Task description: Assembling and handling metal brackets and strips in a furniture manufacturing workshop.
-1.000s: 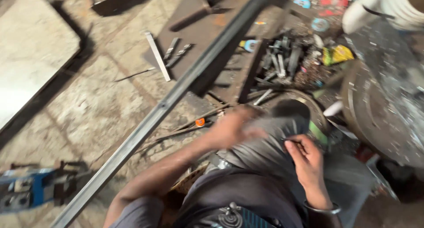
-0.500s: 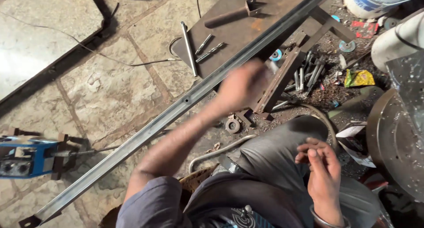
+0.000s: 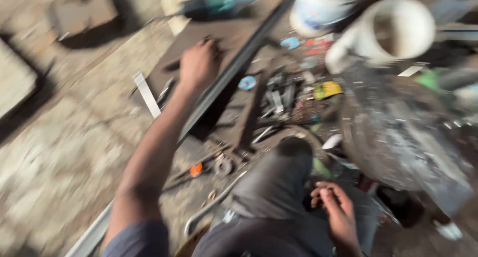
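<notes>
Frame is blurred. My left hand (image 3: 198,63) is stretched far forward, fingers curled down over something dark on the brown metal plate (image 3: 199,38) on the floor; what it grips, or whether it grips at all, I cannot tell through the blur. The long dark metal bar (image 3: 234,70) runs diagonally just right of that hand, apart from it as far as I can see. A flat silver strip (image 3: 146,94) lies left of my forearm on the stone floor (image 3: 55,152). My right hand (image 3: 336,212) rests on my thigh, fingers loosely curled, holding nothing. A heap of small tools (image 3: 281,95) sits right of the bar, a white pipe (image 3: 386,30) beyond it. An orange-handled tool (image 3: 195,169) lies near my knee.
</notes>
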